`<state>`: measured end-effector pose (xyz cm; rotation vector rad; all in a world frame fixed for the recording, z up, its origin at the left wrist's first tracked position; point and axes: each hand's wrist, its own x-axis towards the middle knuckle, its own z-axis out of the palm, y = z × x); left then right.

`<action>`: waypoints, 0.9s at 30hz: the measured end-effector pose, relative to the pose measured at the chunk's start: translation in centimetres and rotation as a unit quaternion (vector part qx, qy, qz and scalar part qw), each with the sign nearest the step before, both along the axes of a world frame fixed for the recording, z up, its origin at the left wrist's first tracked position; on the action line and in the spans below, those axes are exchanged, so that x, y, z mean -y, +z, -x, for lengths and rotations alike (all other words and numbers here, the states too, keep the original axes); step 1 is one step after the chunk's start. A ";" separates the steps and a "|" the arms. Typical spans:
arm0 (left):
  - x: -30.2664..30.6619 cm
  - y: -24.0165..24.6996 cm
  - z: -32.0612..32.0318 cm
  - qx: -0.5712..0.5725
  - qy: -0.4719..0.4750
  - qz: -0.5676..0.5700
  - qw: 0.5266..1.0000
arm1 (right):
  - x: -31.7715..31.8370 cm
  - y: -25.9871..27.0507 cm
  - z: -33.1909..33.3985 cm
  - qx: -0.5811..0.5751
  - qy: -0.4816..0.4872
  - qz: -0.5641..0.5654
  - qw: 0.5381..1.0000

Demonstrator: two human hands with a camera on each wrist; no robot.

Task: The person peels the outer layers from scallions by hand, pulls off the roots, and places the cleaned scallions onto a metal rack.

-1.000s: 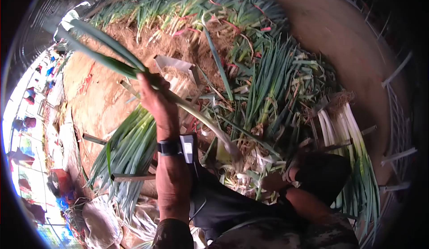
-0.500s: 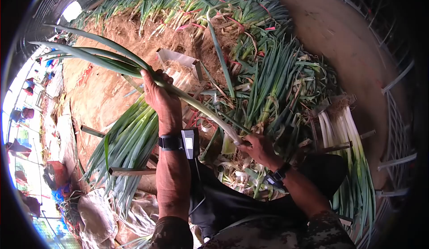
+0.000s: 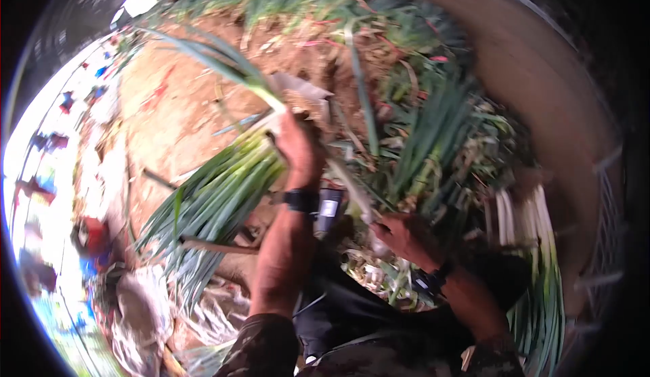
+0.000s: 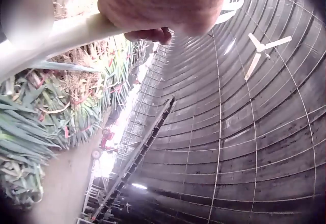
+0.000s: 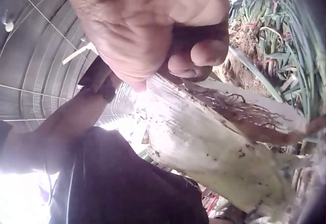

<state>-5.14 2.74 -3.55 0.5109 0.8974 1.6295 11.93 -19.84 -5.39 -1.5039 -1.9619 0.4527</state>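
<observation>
My left hand (image 3: 302, 148) grips a long green onion (image 3: 349, 181) around its stalk, the green leaves pointing up and to the left. In the left wrist view its pale stalk (image 4: 66, 35) runs out from under the curled fingers (image 4: 147, 35). At the lower, root end my right hand (image 3: 406, 236) pinches the onion's whitish outer skin. The right wrist view shows that skin (image 5: 204, 147) large and specked with soil, the fingertips (image 5: 209, 53) curled at its upper edge. Brown thready roots (image 5: 239, 109) show beside it.
A bundle of green onions (image 3: 217, 197) lies to the left over metal bars. More onions (image 3: 538, 231) lie at the right, white ends away from me. Beyond are loose onions (image 3: 433, 133) and tied bunches (image 3: 284, 5). Peel scraps (image 3: 372, 275) cover the ground near my legs.
My right hand has come up from beside the knee to the onion's root end and grips there. The left hand and onion have shifted right in view, and the head view has shifted too.
</observation>
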 end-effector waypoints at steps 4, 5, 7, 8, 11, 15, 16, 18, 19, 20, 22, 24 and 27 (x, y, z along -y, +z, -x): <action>-0.3 -0.8 -1.1 -0.068 0.062 0.006 0.996 | 0.9 -1.2 0.9 -0.007 0.024 0.038 0.999; 0.0 -0.3 -1.1 -0.052 0.066 -0.017 0.996 | 1.6 -1.1 0.9 0.014 0.046 0.041 0.998; 0.2 -0.4 -1.0 -0.029 0.061 -0.038 0.997 | 3.3 -0.5 0.6 0.059 0.053 0.073 0.994; 0.0 -0.6 -1.0 -0.023 0.055 -0.034 0.998 | 4.1 -0.6 0.3 0.083 0.040 0.105 0.990; -0.7 -3.0 -1.7 -0.053 0.077 -0.066 0.993 | 5.7 -1.9 -0.2 0.095 0.043 0.079 0.991; -3.2 -5.2 0.0 -0.122 0.133 -0.079 0.980 | 10.1 -4.7 -2.8 0.166 0.113 0.156 0.967; -4.1 -5.1 0.9 -0.156 0.153 -0.096 0.971 | 12.2 -8.4 -4.9 0.170 0.122 0.186 0.960; -4.2 -0.7 4.0 -0.090 0.149 -0.074 0.982 | 17.4 -16.6 -9.8 0.095 0.112 0.221 0.964; -3.4 0.2 4.6 -0.054 0.124 -0.059 0.989 | 19.2 -20.3 -12.1 0.061 0.107 0.233 0.965; -2.6 1.5 4.6 -0.015 0.089 -0.052 0.995 | 17.2 -17.9 -12.2 0.110 0.127 0.269 0.948; -1.9 2.6 3.7 0.072 0.073 -0.035 0.994 | 12.1 -10.5 -11.1 0.209 0.178 0.331 0.903; -2.0 2.0 3.9 0.137 -0.026 -0.108 0.984 | 7.6 -6.2 -8.9 0.126 0.059 0.197 0.971; -1.3 3.0 3.0 0.160 -0.098 -0.129 0.974 | 2.8 -2.5 -6.6 -0.194 -0.028 0.165 0.967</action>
